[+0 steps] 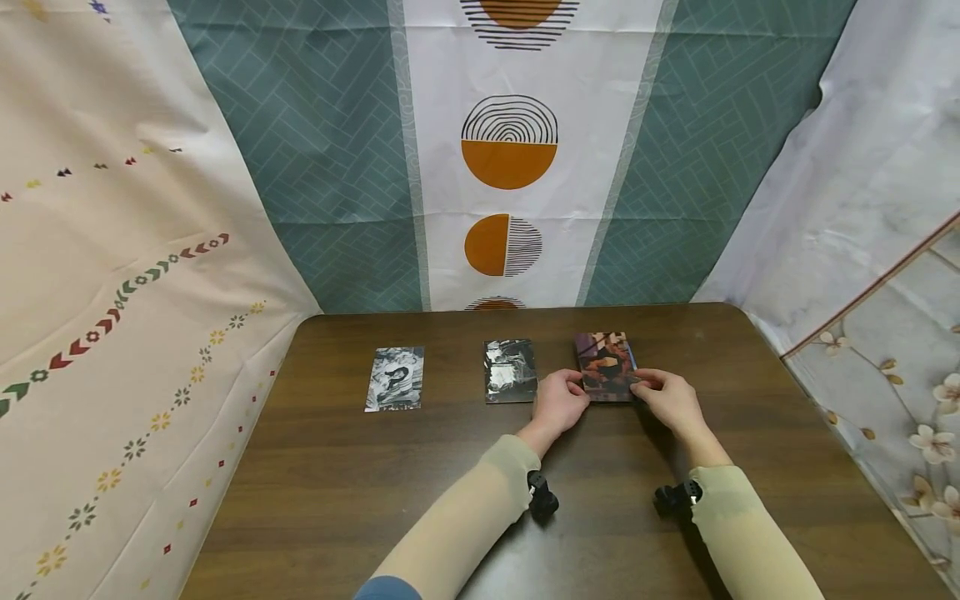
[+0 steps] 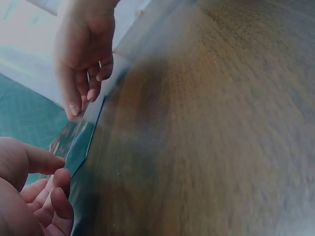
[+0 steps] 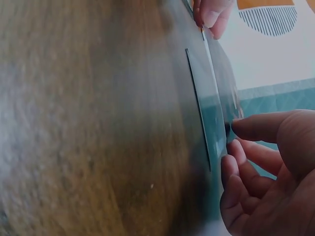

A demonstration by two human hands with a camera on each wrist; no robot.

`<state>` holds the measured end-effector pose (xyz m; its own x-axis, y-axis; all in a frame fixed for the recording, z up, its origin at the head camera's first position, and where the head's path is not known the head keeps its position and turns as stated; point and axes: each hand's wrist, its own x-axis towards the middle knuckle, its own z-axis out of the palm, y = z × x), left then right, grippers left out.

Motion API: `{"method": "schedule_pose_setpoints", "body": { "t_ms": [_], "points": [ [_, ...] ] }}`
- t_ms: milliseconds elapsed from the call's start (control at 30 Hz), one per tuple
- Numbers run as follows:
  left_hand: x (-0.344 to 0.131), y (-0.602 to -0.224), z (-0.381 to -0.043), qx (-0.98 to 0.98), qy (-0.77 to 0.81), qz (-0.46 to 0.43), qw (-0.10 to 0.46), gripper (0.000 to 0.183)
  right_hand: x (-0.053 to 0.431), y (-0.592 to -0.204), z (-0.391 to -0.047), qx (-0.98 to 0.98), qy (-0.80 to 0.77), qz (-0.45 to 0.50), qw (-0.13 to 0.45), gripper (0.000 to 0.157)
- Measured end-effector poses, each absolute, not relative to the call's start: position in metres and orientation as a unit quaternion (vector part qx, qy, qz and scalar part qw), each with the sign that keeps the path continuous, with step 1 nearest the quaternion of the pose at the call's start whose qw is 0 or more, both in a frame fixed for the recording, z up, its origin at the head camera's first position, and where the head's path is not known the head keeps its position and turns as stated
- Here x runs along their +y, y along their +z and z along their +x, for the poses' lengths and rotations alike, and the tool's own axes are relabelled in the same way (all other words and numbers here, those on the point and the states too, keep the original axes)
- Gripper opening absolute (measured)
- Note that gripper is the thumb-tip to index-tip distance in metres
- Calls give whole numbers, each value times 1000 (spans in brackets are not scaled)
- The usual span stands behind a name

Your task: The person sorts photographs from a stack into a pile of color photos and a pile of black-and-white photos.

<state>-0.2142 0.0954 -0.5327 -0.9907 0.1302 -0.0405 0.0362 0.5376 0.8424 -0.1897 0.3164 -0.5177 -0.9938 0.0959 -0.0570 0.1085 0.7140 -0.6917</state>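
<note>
A colour picture card point(image 1: 606, 367) in dark reds and oranges is at the right of the row, near the back of the table. My left hand point(image 1: 560, 402) pinches its lower left corner. On the opposite side my right hand point(image 1: 670, 402) pinches the lower right edge, thumb on top in the right wrist view. Seen edge-on there, the held card point(image 3: 227, 91) is slightly above another thin flat edge point(image 3: 198, 110) lying on the table. Left of my left hand lies a black-and-white picture card point(image 1: 510, 372), and farther left another one point(image 1: 395, 379).
The brown wooden table point(image 1: 315, 500) ends at a patterned green and white cloth point(image 1: 345, 167) behind the cards. Cream cloth point(image 1: 112, 250) hangs at the left, and a pale flowered cloth point(image 1: 885, 350) at the right.
</note>
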Motion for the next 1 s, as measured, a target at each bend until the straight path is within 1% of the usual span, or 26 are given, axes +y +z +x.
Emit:
{"method": "schedule_pose_setpoints", "body": {
  "t_ms": [367, 633, 1000],
  "points": [
    [108, -533, -214, 879, 471, 48, 49, 35, 325, -524, -192, 923, -378, 71, 3, 47],
    [114, -537, -218, 881, 467, 33, 64, 35, 328, -524, -191, 925, -373, 74, -8, 46],
    [116, -537, -219, 909, 409, 32, 80, 35, 325, -530, -194, 925, -370, 86, -10, 47]
  ]
}}
